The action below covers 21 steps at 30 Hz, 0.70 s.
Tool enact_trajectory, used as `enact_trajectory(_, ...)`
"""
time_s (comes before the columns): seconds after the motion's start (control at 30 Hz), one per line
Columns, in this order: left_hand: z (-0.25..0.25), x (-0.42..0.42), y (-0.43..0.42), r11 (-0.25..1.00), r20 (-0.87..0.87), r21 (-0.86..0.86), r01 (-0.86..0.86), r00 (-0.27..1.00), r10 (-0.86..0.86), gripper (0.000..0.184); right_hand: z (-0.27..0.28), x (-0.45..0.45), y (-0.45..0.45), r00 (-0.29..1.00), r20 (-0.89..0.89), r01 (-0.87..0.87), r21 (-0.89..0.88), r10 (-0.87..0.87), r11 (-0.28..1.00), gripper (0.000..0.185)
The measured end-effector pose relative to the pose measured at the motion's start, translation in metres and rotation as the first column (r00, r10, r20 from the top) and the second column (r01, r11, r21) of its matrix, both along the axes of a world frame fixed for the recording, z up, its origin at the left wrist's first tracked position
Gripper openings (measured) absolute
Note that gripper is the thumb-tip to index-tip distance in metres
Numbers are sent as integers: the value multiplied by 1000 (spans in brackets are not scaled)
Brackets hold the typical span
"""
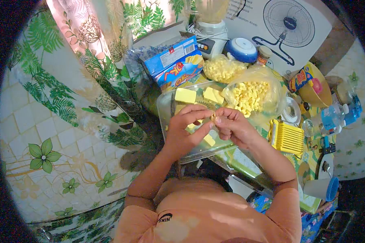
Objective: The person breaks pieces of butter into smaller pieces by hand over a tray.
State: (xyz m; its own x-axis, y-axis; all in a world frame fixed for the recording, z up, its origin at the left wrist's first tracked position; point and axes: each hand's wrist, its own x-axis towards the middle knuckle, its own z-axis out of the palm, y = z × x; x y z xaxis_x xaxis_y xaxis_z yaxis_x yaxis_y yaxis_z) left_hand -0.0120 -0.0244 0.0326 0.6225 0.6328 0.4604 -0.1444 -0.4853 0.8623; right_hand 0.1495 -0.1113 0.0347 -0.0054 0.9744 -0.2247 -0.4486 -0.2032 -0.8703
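Note:
Above the near part of a clear tray (163, 117), my left hand (186, 126) and my right hand (232, 126) meet fingertip to fingertip. Both pinch a small yellowish piece (213, 117), partly hidden by the fingers. In the tray lie a pale yellow block (185, 95), a second block (213, 95) and smaller pieces (209, 139) below my hands. An open plastic bag of yellow cubes (249, 95) stands right behind my right hand. Another bag of yellow pieces (222, 68) lies behind the tray.
A blue box (172, 60) is at the back left, beside a blender (213, 34) and a blue bowl (242, 49). On the right are a yellow slotted cutter (288, 137), a tape roll (291, 110), a plastic bottle (332, 117) and a white cup (318, 188).

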Motion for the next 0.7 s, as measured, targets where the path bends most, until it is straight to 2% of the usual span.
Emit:
enact_trajectory(0.1,-4,0,0,999,51,-36,20,999,-18,20,0,0,-1,1000,4,6,-6,-6,1000,19)
enact_trajectory(0.2,-7,-1,0,981,134,-180,67,990,-43,18,0,0,-1,1000,23,14,0,-14,1000,19)
enact_trajectory(0.33,-9,-5,6,967,38,-255,32,999,-23,16,3,-4,0,985,157,71,41,-76,997,20)
enact_trajectory(0.37,-10,-6,7,964,-6,-265,7,1000,-9,16,2,-4,1,939,325,80,120,-115,989,20)
enact_trajectory(0.43,-9,-8,8,964,-82,-267,-22,997,0,15,1,-4,1,760,613,55,270,-215,961,20)
enact_trajectory(0.7,2,-11,11,970,-266,-238,47,958,-112,14,12,-5,-7,490,838,-65,310,-240,949,17)
